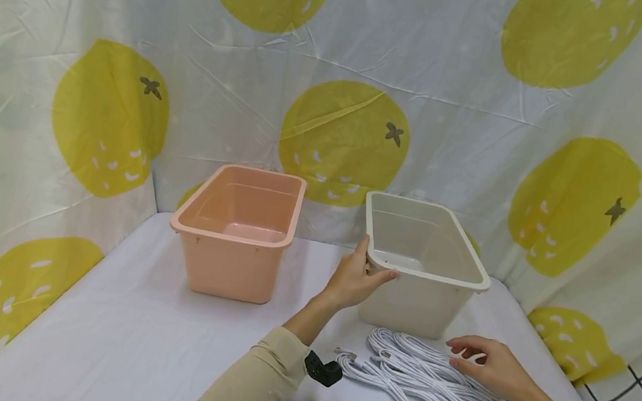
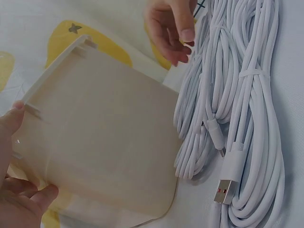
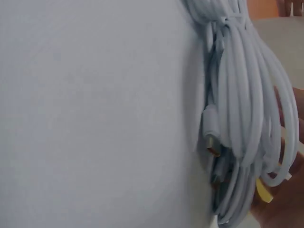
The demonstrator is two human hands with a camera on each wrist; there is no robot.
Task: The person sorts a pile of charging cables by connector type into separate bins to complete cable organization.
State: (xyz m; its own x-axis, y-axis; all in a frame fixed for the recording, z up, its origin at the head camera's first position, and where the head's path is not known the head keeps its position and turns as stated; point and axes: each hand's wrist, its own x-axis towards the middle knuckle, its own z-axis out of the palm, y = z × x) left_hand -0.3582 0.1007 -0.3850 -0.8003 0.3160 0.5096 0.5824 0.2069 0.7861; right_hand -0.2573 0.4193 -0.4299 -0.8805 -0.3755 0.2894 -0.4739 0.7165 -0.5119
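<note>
- Head view: cream bin [image 1: 409, 302] stands upright on the worktop [image 1: 139, 355]; taken as landmark. Peach bin [image 1: 234, 268] to its left, apart from it. Lemon-print curtain [image 1: 447, 144] hangs behind it.
- Head view: white cable bundles [image 1: 434, 382] lie just in front of the cream bin, partly overlapping one another.
- Head view: left hand [image 1: 355, 278] grips the cream bin's near-left corner at the rim. Right hand [image 1: 491, 367] is in front of the bin's right side, at the far edge of the bundles, fingers loosely bent.
- Left wrist view: left thumb and bent fingers hold the cream bin. USB plug [image 2: 225, 190] lies on the near side of the bin, among the cables. Right grip looks slack, nothing held.
- Right wrist view: bundles partly cover the right hand; contact with them cannot be told.
- Step in hand, judged: steadying the cream bin while the right hand reaches for cable. Next move seems to call for right fingers closing round one bundle, without snagging its neighbours, left hand keeping the bin steady.
</note>
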